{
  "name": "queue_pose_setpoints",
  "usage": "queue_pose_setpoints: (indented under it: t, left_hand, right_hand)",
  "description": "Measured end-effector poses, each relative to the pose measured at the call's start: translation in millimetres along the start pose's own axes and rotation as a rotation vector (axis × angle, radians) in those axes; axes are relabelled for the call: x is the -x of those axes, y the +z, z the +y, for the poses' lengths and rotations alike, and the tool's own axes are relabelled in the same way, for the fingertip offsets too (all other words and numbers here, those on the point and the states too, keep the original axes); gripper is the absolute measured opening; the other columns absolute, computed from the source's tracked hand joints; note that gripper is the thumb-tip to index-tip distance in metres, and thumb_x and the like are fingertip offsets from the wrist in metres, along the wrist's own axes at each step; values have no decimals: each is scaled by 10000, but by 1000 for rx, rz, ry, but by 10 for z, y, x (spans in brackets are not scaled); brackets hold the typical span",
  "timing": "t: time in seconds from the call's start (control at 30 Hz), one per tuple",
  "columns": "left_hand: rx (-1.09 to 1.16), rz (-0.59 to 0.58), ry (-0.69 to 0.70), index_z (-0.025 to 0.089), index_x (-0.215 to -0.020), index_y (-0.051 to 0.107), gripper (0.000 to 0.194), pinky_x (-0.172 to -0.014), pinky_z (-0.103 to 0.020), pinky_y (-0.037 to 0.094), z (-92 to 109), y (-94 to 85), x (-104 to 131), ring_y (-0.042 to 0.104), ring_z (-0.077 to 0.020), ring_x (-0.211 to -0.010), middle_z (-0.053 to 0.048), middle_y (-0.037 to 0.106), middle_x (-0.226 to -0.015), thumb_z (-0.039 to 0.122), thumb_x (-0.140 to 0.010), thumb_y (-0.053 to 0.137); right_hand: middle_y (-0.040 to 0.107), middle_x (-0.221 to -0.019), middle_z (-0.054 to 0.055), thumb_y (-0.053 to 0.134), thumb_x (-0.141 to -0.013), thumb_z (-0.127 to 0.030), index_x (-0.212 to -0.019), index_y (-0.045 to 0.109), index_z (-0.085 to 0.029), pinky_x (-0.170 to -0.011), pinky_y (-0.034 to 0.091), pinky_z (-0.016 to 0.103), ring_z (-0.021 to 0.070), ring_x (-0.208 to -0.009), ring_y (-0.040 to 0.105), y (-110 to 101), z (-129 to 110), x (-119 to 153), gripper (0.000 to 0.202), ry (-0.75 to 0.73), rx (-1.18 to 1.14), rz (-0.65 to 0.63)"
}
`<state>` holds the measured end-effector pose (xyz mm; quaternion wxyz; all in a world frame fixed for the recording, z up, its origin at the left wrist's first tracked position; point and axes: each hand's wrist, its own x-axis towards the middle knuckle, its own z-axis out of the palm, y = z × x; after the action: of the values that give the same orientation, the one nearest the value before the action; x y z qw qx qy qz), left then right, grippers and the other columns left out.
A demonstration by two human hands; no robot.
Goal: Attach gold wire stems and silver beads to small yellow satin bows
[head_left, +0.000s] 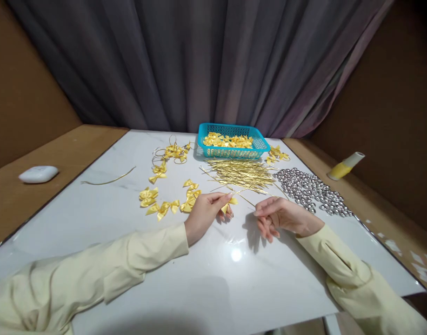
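Note:
Near the middle of the white table, my left hand point(210, 210) pinches a yellow ribbon bow point(229, 204), partly hidden by its fingers. A thin gold wire point(246, 201) runs from the bow to my right hand point(274, 216), whose thumb and forefinger are closed on its end. The other fingers of my right hand hang loosely curled. Just beyond both hands lies a pile of gold wire ties point(241, 174). Several loose yellow bows point(163, 209) lie to the left of my left hand.
A blue basket point(233, 152) of yellow bows stands at the back. Silver rings point(313, 188) are heaped on the right. Bows with looped wires point(175, 151) lie back left, near a single gold wire point(110, 180). A white object point(38, 174) and a yellow-white tube point(346, 166) flank the table.

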<state>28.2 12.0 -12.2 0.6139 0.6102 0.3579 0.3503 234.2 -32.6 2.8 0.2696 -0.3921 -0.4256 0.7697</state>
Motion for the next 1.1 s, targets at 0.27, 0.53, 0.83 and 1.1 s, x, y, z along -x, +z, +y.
queue_pose_setpoints:
  t: [0.27, 0.53, 0.83, 1.1]
  left_hand:
    - [-43, -14, -16, 98, -648, 629, 356, -436, -184, 403, -32, -6, -8, 537, -93, -459, -32, 601, -553, 425, -774, 568]
    - [-37, -25, -44, 105, -566, 597, 395, -423, -176, 395, -9, -17, -15, 538, -93, -462, -40, 602, -548, 452, -754, 582]
    - [-81, -31, -17, 109, -611, 638, 362, -453, -184, 408, -41, -7, -11, 530, -91, -479, -47, 627, -582, 427, -767, 565]
    - [-68, -49, -24, 103, -671, 646, 350, -474, -197, 429, -47, -12, -20, 534, -99, -487, -49, 624, -592, 438, -750, 586]
  right_hand:
    - [563, -401, -7, 562, -698, -155, -511, 552, -112, -283, 255, 159, 44, -258, 416, 38, -63, 68, 192, 74, 211, 2]
    - [533, -411, -25, 563, -735, -198, -507, 542, -127, -319, 193, 188, 26, -278, 338, -6, -126, 196, 240, 64, 434, 25]
    - [539, -427, -21, 564, -767, -250, -533, 550, -126, -336, 244, 182, 32, -296, 348, -75, -171, 276, 266, 72, 519, 16]
    - [681, -848, 71, 583, -779, -355, -811, 664, -131, -743, 473, 278, 150, -770, 616, -44, -116, 165, 240, 18, 609, -19]
